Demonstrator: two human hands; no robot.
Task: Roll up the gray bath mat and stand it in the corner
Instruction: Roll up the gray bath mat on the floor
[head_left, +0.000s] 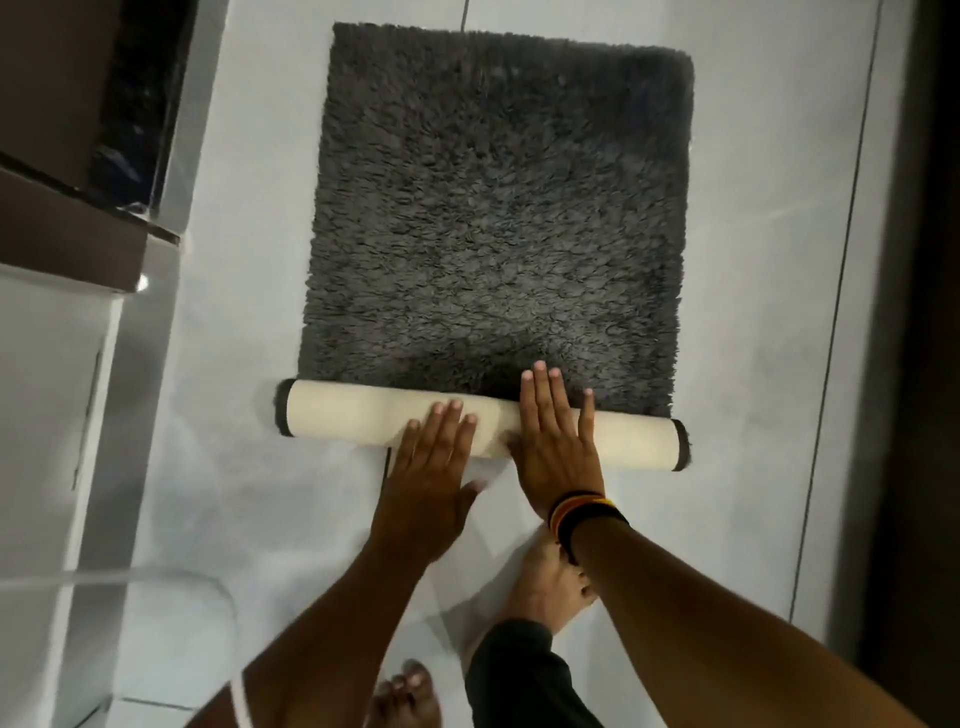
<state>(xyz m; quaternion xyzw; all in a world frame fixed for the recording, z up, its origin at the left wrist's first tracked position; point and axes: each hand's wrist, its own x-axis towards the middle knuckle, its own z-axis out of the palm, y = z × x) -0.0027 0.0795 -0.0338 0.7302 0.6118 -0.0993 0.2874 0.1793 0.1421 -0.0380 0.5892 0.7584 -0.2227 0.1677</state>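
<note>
Mostly flat bath mat (493, 208); rolled pile hidden.

Dim light, soft blur, dark edges

A pale gray, glossy tiled floor (753, 322) carries everything, its thin dark grout lines running away from the camera on the right and at the top centre. Lying directly on it is a dark gray shaggy rectangular bath mat (498, 208), most of it spread flat. Its near end is wound into a tight roll (337, 413) that shows the cream woven backing, with dark pile peeking out at both ends; the roll lies across the floor, slightly slanted, touching the flat part. Nearer the camera, two bare feet (545, 577) stand on the tiles. At the left, the floor meets a white glossy unit (47, 415) and a dark brown cabinet (62, 228).
</note>
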